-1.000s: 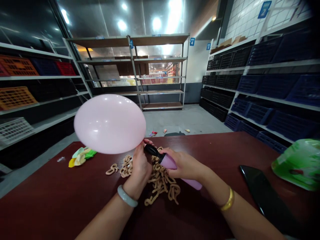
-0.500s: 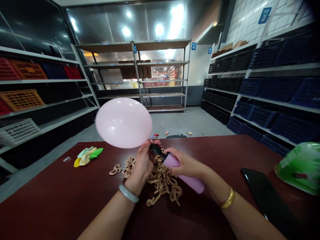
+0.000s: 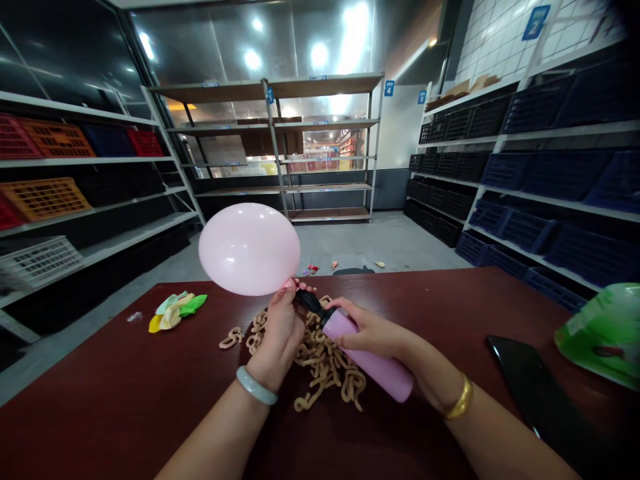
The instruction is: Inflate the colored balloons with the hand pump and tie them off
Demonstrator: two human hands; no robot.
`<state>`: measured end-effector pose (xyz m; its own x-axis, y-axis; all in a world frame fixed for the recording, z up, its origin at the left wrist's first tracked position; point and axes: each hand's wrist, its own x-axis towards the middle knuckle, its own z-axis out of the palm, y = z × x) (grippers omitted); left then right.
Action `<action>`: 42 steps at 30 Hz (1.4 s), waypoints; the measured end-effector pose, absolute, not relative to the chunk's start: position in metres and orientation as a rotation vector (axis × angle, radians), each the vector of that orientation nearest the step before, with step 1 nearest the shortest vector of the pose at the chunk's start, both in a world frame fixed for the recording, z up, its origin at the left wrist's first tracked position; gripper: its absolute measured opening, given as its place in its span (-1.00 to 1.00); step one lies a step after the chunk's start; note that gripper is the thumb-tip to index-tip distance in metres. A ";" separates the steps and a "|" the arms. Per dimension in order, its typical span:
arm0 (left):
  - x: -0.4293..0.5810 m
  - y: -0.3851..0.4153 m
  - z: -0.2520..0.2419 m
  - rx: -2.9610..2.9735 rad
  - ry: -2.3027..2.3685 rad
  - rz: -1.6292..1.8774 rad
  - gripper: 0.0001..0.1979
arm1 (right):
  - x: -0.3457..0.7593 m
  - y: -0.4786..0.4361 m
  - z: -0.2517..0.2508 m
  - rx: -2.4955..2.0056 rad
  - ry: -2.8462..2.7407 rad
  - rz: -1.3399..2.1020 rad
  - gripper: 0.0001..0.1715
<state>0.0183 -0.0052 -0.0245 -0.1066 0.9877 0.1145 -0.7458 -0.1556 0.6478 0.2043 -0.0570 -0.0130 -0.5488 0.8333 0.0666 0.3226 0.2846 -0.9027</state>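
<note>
Two hands at work: left hand [image 3: 281, 328] pinches pink balloon [image 3: 249, 249] onto nozzle; right hand [image 3: 369, 331] grasps purple pump [image 3: 370, 363] just behind.

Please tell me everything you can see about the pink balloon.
The balloon is pale pink, glossy, rubber-like, inflated to a wide oval, with light reflections on top. It is held above the table, left of centre. Its neck meets the black nozzle of the pump, pinched there by the left hand.
</note>
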 end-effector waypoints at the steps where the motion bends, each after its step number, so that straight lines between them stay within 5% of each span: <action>1: 0.015 -0.003 -0.023 0.623 0.495 1.641 -0.84 | 0.204 -0.056 -0.015 -1.035 -1.981 1.289 -0.29; 9: -0.017 0.017 -0.021 0.536 0.568 1.726 -0.89 | 0.215 -0.057 -0.015 -0.972 -1.739 1.791 -0.27; 18: -0.022 0.013 -0.025 0.641 0.738 1.595 -0.85 | 0.269 -0.028 -0.018 -1.587 -2.101 0.464 -0.26; 31: -0.014 0.013 -0.035 0.858 0.868 1.508 -0.62 | 0.312 -0.014 -0.043 -2.233 -2.088 0.219 -0.35; 37: -0.002 0.003 -0.033 0.931 0.830 1.462 -0.64 | 0.282 -0.012 -0.029 -1.707 -1.930 0.004 -0.65; 42: 0.012 -0.006 -0.039 1.098 0.768 1.322 -0.65 | 0.207 -0.014 -0.026 -1.123 -1.783 0.658 -0.59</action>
